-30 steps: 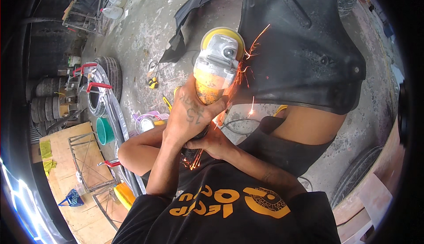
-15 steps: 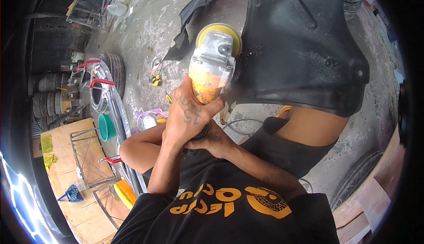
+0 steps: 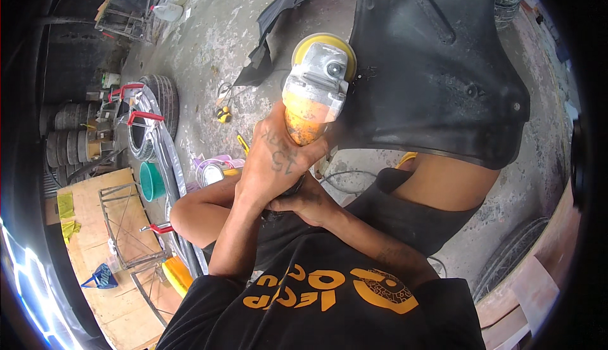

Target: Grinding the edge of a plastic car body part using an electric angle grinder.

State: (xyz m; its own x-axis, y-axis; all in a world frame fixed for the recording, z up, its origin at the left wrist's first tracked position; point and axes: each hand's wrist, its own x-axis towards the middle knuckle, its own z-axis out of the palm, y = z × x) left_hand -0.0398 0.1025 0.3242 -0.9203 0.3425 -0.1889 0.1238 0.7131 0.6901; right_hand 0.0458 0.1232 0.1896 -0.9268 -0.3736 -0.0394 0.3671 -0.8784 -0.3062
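An angle grinder (image 3: 311,100) with an orange body, a worn grey metal head and a yellow disc points away from me. My left hand (image 3: 275,160) is wrapped round its orange body just behind the head. Lower down, my right hand (image 3: 304,203) closes on the rear end of the tool, mostly hidden behind my left wrist. A large black moulded plastic panel (image 3: 424,65), like a car's wheel-arch liner, rests over my right leg. The disc overlaps the left edge of that panel in view; whether it touches cannot be made out. Pale specks lie on the panel beside the disc.
At left, a long wrapped strip (image 3: 166,141) carries red clamps (image 3: 144,117) beside a tyre (image 3: 166,93). A green bucket (image 3: 152,181) and a wooden board (image 3: 95,248) stand nearer. Another tyre (image 3: 512,258) lies at lower right. A cable (image 3: 351,174) runs behind my hands.
Both hands and the grinder have shifted slightly right, bringing the disc further over the panel's left edge. The panel stays in the same place.
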